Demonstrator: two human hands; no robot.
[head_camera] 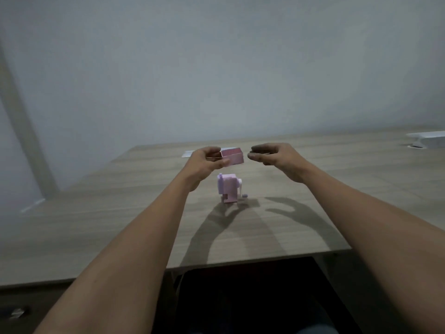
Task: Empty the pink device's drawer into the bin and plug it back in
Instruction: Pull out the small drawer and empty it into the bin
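Holding the small pink plastic drawer (pixel 233 157) level in the left hand (pixel 207 162) matters; right hand (pixel 273 154) hovers empty, loosely curled, above the pink crank device (pixel 228 188).

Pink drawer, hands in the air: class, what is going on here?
A person holds the pink drawer in the left hand, raised above the desk. The right hand hovers beside it, empty and apart. The pink device stands on the desk below, its slot empty. No bin is in view.
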